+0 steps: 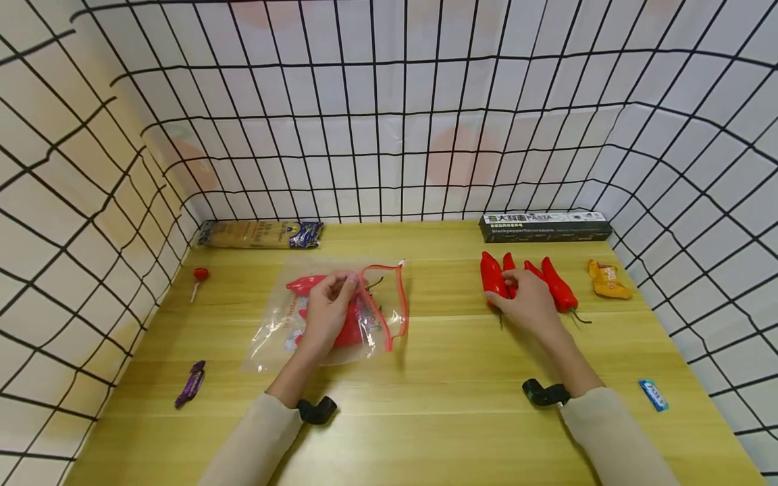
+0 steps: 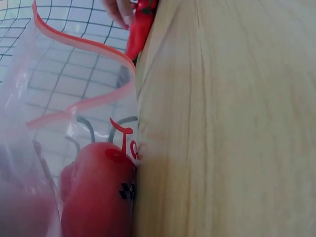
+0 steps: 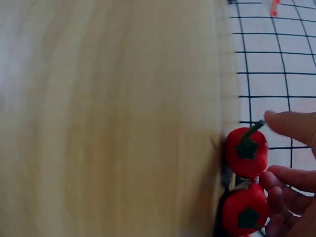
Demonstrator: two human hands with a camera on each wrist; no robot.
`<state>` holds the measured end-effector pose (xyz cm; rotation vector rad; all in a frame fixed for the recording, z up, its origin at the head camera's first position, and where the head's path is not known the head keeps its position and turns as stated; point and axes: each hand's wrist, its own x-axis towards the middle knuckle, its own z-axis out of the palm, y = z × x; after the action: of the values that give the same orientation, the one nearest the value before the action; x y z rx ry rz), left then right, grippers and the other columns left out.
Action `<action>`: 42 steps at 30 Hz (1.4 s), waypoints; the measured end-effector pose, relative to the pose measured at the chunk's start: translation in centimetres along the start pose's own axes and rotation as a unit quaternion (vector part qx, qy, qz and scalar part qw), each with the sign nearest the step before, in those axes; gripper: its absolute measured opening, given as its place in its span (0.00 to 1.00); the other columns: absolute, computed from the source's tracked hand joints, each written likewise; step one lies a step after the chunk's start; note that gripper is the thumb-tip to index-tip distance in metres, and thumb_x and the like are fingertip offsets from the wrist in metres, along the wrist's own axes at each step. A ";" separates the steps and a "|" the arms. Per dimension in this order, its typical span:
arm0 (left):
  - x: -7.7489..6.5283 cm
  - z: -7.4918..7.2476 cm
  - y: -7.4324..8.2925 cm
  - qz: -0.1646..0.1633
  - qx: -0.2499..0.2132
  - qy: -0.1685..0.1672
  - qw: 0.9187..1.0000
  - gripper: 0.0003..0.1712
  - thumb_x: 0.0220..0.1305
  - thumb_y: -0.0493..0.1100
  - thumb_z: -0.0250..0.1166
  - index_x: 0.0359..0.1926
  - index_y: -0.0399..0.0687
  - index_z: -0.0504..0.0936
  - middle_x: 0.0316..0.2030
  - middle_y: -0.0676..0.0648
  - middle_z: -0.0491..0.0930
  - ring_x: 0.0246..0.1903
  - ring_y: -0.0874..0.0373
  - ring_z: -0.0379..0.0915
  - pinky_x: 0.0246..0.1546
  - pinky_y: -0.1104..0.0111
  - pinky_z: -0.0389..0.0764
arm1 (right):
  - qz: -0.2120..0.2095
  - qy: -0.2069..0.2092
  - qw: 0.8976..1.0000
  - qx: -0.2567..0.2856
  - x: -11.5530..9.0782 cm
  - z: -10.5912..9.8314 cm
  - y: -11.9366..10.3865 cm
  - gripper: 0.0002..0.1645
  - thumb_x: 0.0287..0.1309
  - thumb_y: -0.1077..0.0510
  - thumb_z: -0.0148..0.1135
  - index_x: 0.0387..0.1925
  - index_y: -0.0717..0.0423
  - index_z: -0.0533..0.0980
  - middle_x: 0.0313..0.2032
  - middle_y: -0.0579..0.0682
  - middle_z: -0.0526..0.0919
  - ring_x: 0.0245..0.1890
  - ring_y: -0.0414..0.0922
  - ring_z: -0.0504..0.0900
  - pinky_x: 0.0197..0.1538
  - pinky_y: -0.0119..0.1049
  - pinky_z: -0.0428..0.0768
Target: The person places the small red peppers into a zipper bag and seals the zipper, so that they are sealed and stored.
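Note:
On the left of the table a clear zip bag with a red zip edge lies with its mouth facing right. Inside are several red peppers, their stems toward the mouth. My left hand pinches the bag's upper layer near the mouth, thumb and forefinger together. On the right, my right hand is over a group of red chili peppers. Its thumb and fingers spread to either side of the leftmost pepper, fingertips right at its upper surface. Part of the group is hidden under this hand.
A pasta pack and a black pasta box lie along the back grid. At left are a lollipop and a purple candy. At right lie a yellow snack packet and a small blue packet.

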<state>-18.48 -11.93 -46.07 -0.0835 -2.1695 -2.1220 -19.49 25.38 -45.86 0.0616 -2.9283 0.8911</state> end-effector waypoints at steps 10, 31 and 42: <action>-0.1 0.1 -0.2 -0.001 -0.003 0.003 1.000 0.20 0.65 0.56 0.62 0.46 0.46 0.82 0.44 0.45 0.86 0.43 0.58 0.82 0.46 0.72 0.82 | -0.037 -0.022 0.997 -0.069 -0.2 0.4 -0.8 0.31 0.52 0.49 0.71 0.56 0.56 0.76 0.52 0.60 0.82 0.50 0.60 0.78 0.51 0.57 0.74; -0.3 0.2 1.0 0.012 0.070 0.021 0.997 0.20 0.62 0.62 0.63 0.43 0.55 0.84 0.40 0.52 0.85 0.41 0.58 0.79 0.44 0.72 0.80 | -0.076 -0.095 0.972 0.202 -1.7 0.8 -4.6 0.26 0.52 0.50 0.73 0.53 0.48 0.77 0.51 0.50 0.83 0.45 0.47 0.84 0.48 0.35 0.82; -0.5 0.4 1.5 0.032 0.078 0.039 0.996 0.18 0.64 0.59 0.63 0.43 0.53 0.86 0.39 0.50 0.86 0.38 0.57 0.78 0.39 0.74 0.80 | -0.122 -0.153 0.943 0.268 -1.2 5.8 -10.2 0.21 0.55 0.56 0.71 0.52 0.45 0.79 0.51 0.48 0.83 0.47 0.44 0.84 0.51 0.44 0.82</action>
<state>-17.85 -11.45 -44.62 -0.0538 -2.2471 -1.8817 -18.01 13.66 -45.13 0.6315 -2.7368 1.7301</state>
